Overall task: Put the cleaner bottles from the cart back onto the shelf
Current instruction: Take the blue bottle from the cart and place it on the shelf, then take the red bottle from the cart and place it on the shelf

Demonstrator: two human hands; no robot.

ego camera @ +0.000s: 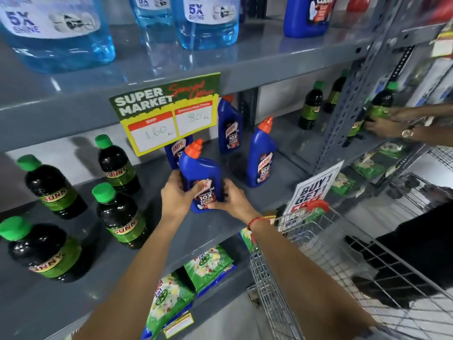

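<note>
A blue Harpic cleaner bottle (pixel 199 173) with an orange cap stands upright near the front of the grey middle shelf (pixel 220 227). My left hand (pixel 175 192) grips its left side and my right hand (pixel 229 197) grips its lower right side. Three more blue Harpic bottles stand behind it: one (pixel 261 155) to the right, one (pixel 230 126) further back, one (pixel 174 150) partly hidden by the price sign. The wire cart (pixel 318 253) is at the lower right, below my right arm; its inside shows only mesh and dark shapes.
Several dark Sunny bottles with green caps (pixel 117 214) fill the shelf's left part. A yellow Super Market price sign (pixel 169 111) hangs from the upper shelf, which holds large blue jugs (pixel 208 20). Another person's hands (pixel 389 121) handle a green-capped bottle at right. Detergent packets (pixel 208 266) lie below.
</note>
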